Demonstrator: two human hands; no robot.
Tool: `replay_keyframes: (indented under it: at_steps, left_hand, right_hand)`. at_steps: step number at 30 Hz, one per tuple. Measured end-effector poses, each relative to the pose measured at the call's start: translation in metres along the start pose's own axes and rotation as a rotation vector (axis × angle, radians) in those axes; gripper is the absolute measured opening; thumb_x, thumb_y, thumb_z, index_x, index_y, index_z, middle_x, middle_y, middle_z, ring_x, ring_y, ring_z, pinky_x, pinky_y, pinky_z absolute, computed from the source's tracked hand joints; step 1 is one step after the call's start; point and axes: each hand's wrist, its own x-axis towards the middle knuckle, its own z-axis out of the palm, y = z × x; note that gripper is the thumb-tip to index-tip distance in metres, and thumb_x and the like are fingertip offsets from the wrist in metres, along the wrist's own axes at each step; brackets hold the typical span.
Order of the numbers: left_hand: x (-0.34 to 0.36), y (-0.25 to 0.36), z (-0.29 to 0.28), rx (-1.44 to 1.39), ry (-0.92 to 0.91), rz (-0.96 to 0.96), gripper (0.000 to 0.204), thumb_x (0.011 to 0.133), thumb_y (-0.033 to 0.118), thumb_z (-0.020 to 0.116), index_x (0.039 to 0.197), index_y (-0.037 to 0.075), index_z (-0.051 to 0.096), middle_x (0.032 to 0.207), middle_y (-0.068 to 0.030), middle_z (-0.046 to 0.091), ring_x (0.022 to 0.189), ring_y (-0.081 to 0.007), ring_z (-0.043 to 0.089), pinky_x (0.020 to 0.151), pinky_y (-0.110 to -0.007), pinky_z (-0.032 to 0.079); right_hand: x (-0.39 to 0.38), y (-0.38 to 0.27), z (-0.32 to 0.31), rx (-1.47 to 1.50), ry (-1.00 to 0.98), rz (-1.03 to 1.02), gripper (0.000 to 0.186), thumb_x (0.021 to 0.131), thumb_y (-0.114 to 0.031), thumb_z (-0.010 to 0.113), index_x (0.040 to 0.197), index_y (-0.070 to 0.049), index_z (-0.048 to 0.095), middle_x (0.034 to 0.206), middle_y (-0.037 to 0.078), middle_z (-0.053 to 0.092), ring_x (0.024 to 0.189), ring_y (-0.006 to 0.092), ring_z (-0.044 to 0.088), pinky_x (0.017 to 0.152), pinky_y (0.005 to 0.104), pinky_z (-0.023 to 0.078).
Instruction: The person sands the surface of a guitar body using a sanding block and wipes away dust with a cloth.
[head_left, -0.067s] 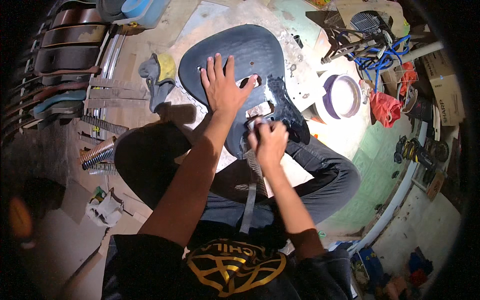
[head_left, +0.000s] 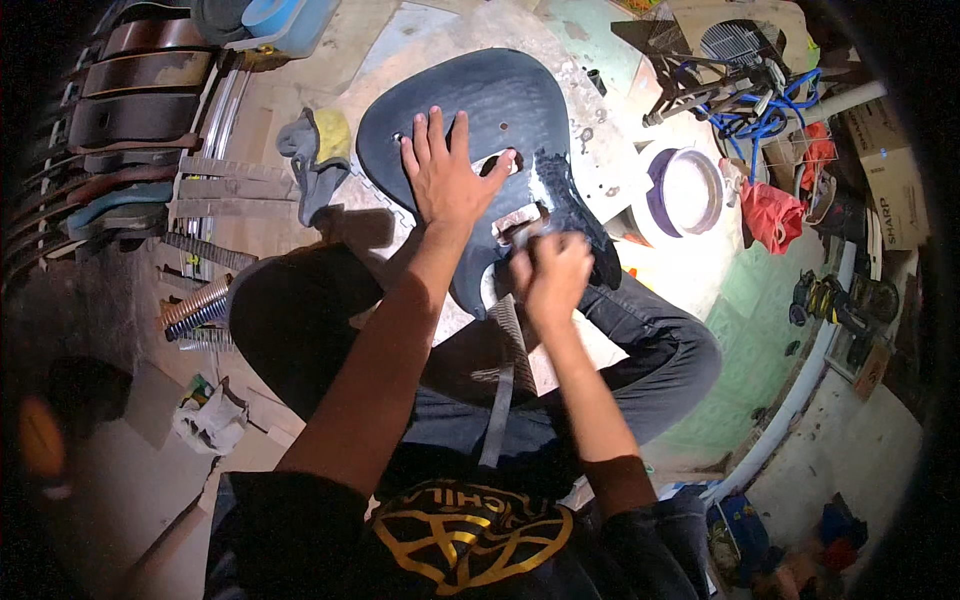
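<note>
A dark grey, matte electric guitar body (head_left: 480, 90) lies in front of my crossed legs, with two routed openings through its middle. My left hand (head_left: 450, 185) rests flat on its left half, fingers spread, the thumb at the upper opening. My right hand (head_left: 556, 278) is curled and slightly smeared by motion over the near right part, just below the lower opening. Whatever lies under its fingers is hidden. The right side of the body looks glossy and wet, with a whitish streak near the waist.
A purple-rimmed round tub (head_left: 690, 192) of pale liquid stands to the right. A grey and yellow cloth (head_left: 318, 155) lies to the left, near a rack of guitar bodies (head_left: 135, 115). Blue cables (head_left: 765, 120) and a red bag (head_left: 772, 215) sit at the far right.
My right hand has shifted slightly right and toward me over the guitar body. My left hand stays in place.
</note>
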Motion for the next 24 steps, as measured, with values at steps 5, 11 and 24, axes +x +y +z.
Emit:
replay_keyframes:
  at_steps: [5, 11, 24]
  left_hand:
    - [0.008, 0.006, -0.002, -0.001, -0.001, -0.003, 0.086, 0.081, 0.067, 0.067, 0.144, 0.01, 0.055, 0.154, -0.021, 0.042, 0.148, -0.0373, 0.029, 0.122, -0.055, 0.015]
    - [-0.006, 0.003, -0.004, -0.008, -0.024, 0.011, 0.086, 0.081, 0.066, 0.067, 0.144, 0.01, 0.054, 0.154, -0.0213, 0.042, 0.149, -0.0378, 0.029, 0.122, -0.055, 0.016]
    - [-0.001, 0.008, -0.006, -0.01, -0.035, 0.008, 0.08, 0.084, 0.06, 0.069, 0.144, 0.009, 0.054, 0.154, -0.0215, 0.041, 0.148, -0.0386, 0.03, 0.122, -0.055, 0.016]
  right_hand:
    - [-0.018, -0.028, 0.012, -0.015, 0.105, 0.089, 0.033, 0.083, -0.025, 0.075, 0.111, -0.012, 0.064, 0.102, 0.022, 0.057, 0.096, 0.0404, 0.054, 0.077, 0.0496, 0.042]
    - [0.023, 0.005, -0.007, -0.056, 0.102, 0.254, 0.035, 0.083, -0.021, 0.074, 0.115, -0.011, 0.065, 0.101, 0.023, 0.059, 0.095, 0.0397, 0.055, 0.078, 0.0514, 0.043]
    - [-0.021, -0.031, 0.007, 0.073, -0.013, 0.047, 0.036, 0.079, -0.023, 0.076, 0.113, -0.015, 0.066, 0.104, 0.022, 0.058, 0.099, 0.0408, 0.055, 0.079, 0.0506, 0.042]
